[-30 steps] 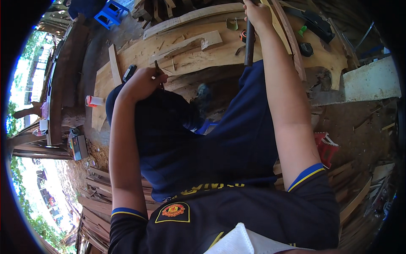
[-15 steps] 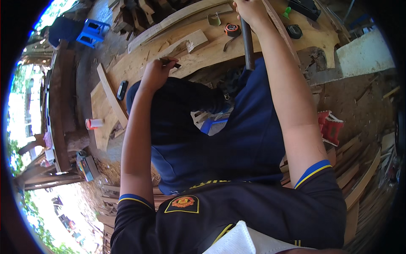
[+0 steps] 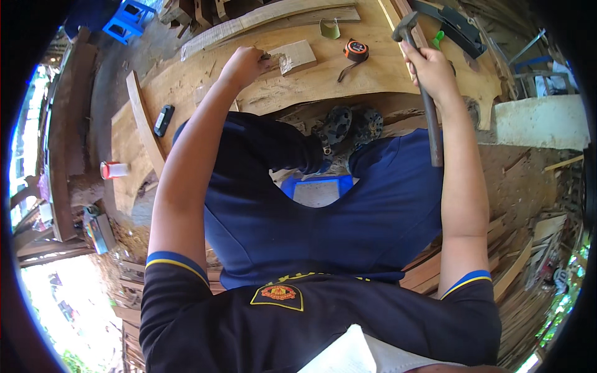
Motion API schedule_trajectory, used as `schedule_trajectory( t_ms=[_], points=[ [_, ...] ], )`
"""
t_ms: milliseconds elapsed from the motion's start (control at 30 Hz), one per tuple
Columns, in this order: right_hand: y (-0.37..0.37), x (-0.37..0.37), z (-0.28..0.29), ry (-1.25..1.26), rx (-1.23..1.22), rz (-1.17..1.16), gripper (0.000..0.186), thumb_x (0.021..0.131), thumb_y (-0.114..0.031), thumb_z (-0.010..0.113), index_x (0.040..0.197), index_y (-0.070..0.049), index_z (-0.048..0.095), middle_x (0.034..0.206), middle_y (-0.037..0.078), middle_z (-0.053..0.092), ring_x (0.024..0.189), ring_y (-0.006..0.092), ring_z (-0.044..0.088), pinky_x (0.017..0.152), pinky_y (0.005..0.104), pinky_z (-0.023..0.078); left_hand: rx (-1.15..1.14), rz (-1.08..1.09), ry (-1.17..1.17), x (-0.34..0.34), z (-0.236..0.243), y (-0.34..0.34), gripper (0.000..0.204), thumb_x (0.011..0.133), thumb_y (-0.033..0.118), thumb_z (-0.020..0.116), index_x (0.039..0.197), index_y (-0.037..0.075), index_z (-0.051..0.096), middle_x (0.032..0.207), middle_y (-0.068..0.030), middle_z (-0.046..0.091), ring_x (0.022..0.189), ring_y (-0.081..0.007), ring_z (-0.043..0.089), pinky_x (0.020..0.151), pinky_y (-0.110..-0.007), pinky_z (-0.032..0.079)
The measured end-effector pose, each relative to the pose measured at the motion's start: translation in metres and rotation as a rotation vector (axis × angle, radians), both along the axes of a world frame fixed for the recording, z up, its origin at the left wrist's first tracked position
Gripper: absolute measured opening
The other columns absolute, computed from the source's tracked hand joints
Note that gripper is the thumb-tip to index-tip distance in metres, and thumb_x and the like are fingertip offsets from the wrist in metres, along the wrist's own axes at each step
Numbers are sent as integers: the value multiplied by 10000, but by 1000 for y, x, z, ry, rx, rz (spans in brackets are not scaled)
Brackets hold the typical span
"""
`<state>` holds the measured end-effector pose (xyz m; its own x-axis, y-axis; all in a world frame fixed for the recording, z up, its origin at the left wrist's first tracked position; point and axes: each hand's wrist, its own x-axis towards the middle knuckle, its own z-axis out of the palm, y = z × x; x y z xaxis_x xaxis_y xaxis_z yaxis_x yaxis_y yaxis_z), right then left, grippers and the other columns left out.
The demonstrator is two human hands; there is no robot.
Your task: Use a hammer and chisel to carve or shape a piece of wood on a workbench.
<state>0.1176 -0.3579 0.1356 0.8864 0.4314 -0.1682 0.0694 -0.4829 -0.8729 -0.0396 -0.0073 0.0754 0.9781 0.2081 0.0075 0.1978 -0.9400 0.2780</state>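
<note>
My right hand [image 3: 434, 69] is closed round the upper part of a hammer [image 3: 428, 109]. The hammer's dark metal head shows just past my fingers, and its long handle slants down to my right thigh. Over the wooden slab, my left hand [image 3: 244, 66] is closed with a small dark piece [image 3: 265, 56] showing at the fingertips; its kind is too small to tell. That hand is at the left end of a pale wood piece [image 3: 301, 56] with a rough, chipped edge. An orange and black tape measure [image 3: 356, 49] lies between my hands.
The large slab [image 3: 385, 74] lies across in front of my knees. On it are a long board [image 3: 261, 28], a curved green piece [image 3: 329, 29], a black device [image 3: 163, 120] and a red-lidded jar [image 3: 115, 170]. A black hand plane-like tool [image 3: 457, 31] sits at far right.
My right hand has moved right with the hammer, and its head has come into view. My left hand has gone forward to the chipped wood piece. The whole view has shifted.
</note>
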Motion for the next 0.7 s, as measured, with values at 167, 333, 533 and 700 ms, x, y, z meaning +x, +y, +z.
schedule_trajectory(
  t_ms=[167, 333, 533, 700],
  points=[
    [1, -15, 5, -42, -148, 64, 454, 901, -464, 644, 784, -25, 637, 609, -16, 542, 512, 69, 515, 499, 234, 443, -44, -63, -112, 15, -23, 5, 338, 860, 366, 677, 887, 30, 709, 789, -210, 660, 779, -399, 632, 709, -454, 505],
    [15, -39, 11, -38, -180, 108, 395, 916, -458, 639, 831, -73, 620, 627, -58, 523, 480, 35, 477, 455, 201, 394, -76, 8, -130, 15, -40, 15, 342, 853, 357, 690, 922, 22, 693, 873, -211, 670, 857, -406, 630, 740, -464, 498],
    [21, -82, 44, 57, -101, 261, 357, 965, -399, 584, 929, -44, 608, 704, -28, 541, 495, 38, 507, 431, 193, 405, -93, 13, -148, 3, -40, 2, 276, 857, 299, 673, 916, 31, 699, 874, -209, 676, 868, -402, 638, 772, -465, 509],
    [53, -98, 73, 19, 25, 442, 317, 975, -308, 580, 990, 6, 623, 781, 16, 590, 514, 62, 537, 423, 220, 441, -84, 19, -161, -1, -36, 6, 307, 866, 315, 658, 928, 17, 698, 871, -220, 668, 869, -404, 636, 787, -473, 506]
  ],
)
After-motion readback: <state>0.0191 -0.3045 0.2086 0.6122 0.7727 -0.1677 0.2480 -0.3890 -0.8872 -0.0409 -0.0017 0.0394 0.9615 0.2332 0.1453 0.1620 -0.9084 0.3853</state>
